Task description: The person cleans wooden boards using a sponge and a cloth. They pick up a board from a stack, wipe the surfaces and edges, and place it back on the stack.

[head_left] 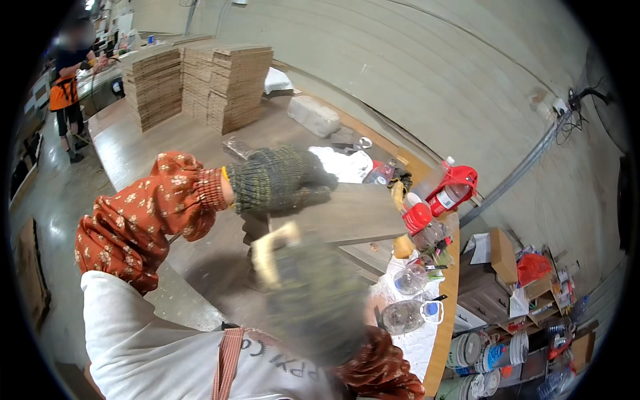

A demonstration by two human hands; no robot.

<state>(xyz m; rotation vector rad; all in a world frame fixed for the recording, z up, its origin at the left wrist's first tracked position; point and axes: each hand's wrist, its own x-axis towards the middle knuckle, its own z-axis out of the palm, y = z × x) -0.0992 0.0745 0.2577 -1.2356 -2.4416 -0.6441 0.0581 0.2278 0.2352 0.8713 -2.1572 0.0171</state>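
Note:
My left hand [287, 179], in a dark green knitted glove, lies across the left end of a flat grey-brown wooden board [363, 208]. Its fingers stretch out over the board's surface. Nearer to me, my right hand [317, 297] is smeared by motion, also in a green glove. At its finger end is a pale yellow block [275, 252], which the hand appears to grip; blur hides its exact kind. The board rests on other wooden pieces, whose ends show below its left end and near edge.
Tall stacks of boards [237, 87] stand at the table's far left. A whitish block [313, 117] and white cloth [343, 163] lie beyond the board. Several bottles [403, 317] crowd the right edge. Buckets [465, 348] stand at lower right. Another person [67, 80] stands far left.

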